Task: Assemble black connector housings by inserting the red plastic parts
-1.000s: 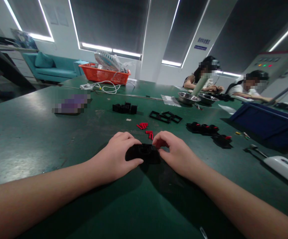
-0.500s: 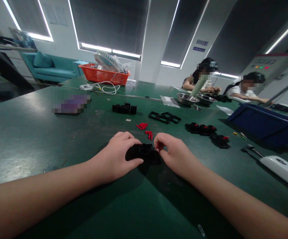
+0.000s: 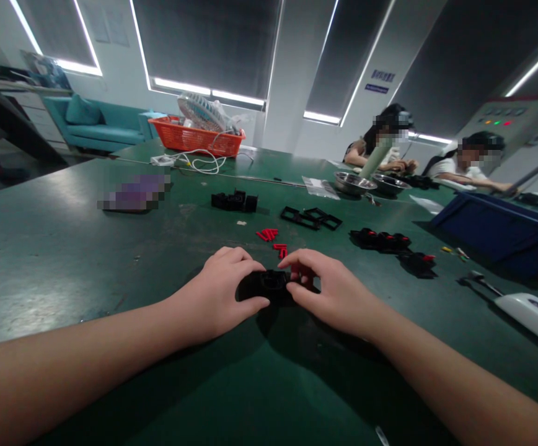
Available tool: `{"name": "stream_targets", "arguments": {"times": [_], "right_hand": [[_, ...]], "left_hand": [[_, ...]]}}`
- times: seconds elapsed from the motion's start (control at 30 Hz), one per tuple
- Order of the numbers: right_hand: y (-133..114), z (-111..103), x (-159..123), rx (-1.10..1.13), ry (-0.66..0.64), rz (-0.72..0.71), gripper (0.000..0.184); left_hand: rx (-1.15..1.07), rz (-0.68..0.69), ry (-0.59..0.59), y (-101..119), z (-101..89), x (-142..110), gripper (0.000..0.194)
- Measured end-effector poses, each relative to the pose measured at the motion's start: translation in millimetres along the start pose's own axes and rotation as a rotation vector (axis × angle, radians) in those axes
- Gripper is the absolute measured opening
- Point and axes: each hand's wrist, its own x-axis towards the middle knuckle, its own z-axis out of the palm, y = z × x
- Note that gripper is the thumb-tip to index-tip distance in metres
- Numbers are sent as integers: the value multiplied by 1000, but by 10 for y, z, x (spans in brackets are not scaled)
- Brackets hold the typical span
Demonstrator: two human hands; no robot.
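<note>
Black, blocky plastic part (image 3: 274, 280) grasped by left hand (image 3: 225, 290), just nearer than small red cylindrical rods (image 3: 279, 247). Cannot tell whether also pinched by bent right hand (image 3: 330, 284). Could tilt if pressed unevenly, or scatter rods if slipping forward.

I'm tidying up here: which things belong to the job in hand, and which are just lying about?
Likely the job's:
held black part, in the left hand, right hand at its other end
red pieces
black frames
black assemblies with red bits

Probably just lying about:
orange basket
white cable
blurred purple object
</note>
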Motion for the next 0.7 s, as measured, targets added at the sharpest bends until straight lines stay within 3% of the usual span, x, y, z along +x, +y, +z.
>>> {"name": "stream_targets", "arguments": {"times": [0.2,0.7], "right_hand": [[19,20,-4,33,-92,-9,44],[70,30,22,31,-91,-5,39]], "left_hand": [[-1,10,-8,-13,16,2,32],[22,-12,0,21,-4,-11,33]]}}
